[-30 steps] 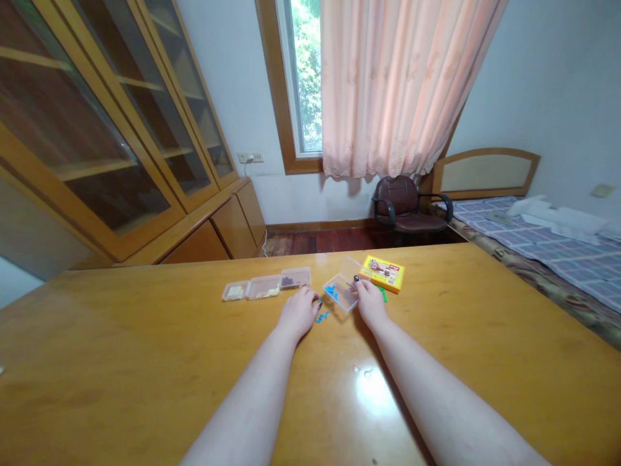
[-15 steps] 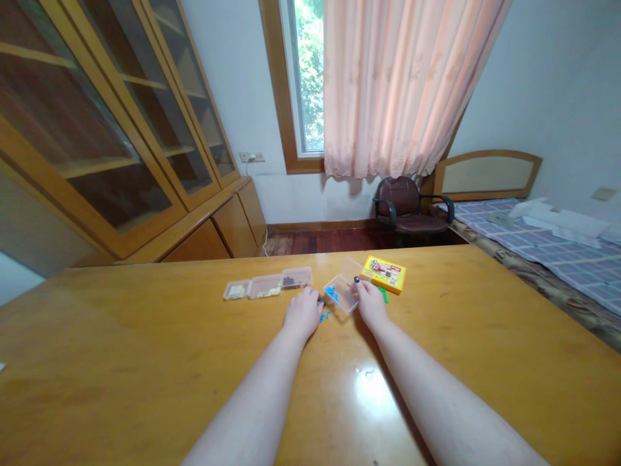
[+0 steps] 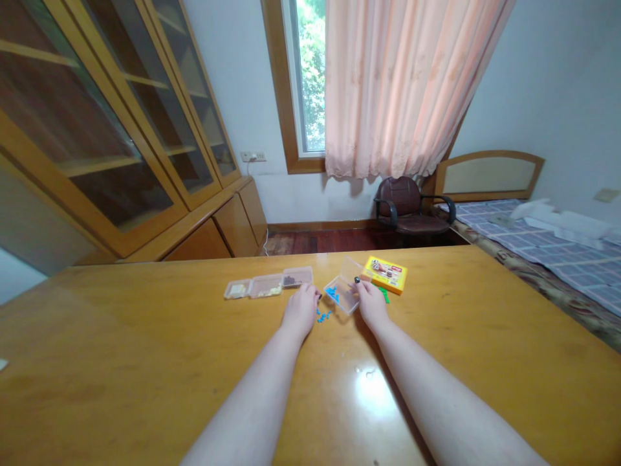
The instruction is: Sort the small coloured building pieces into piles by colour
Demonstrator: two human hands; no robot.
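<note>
My right hand grips the right side of a clear plastic box whose lid stands open at the back. Small blue pieces lie inside the box, toward its left. More loose blue pieces are scattered on the table between my hands. Beside them, my left hand rests low with its fingers curled together; whatever the fingertips hold, if anything, is hidden. Green pieces lie just beyond my right hand, by a yellow box with a printed picture.
To the left stand clear boxes in a row: one with dark pieces, one with cream pieces, and a small one with pale pieces. Past the wooden table are a brown armchair, a bed and a glass-door cabinet.
My left hand has shifted slightly left, away from the clear box, and more of the loose blue pieces show. My right hand keeps its hold on the box.
</note>
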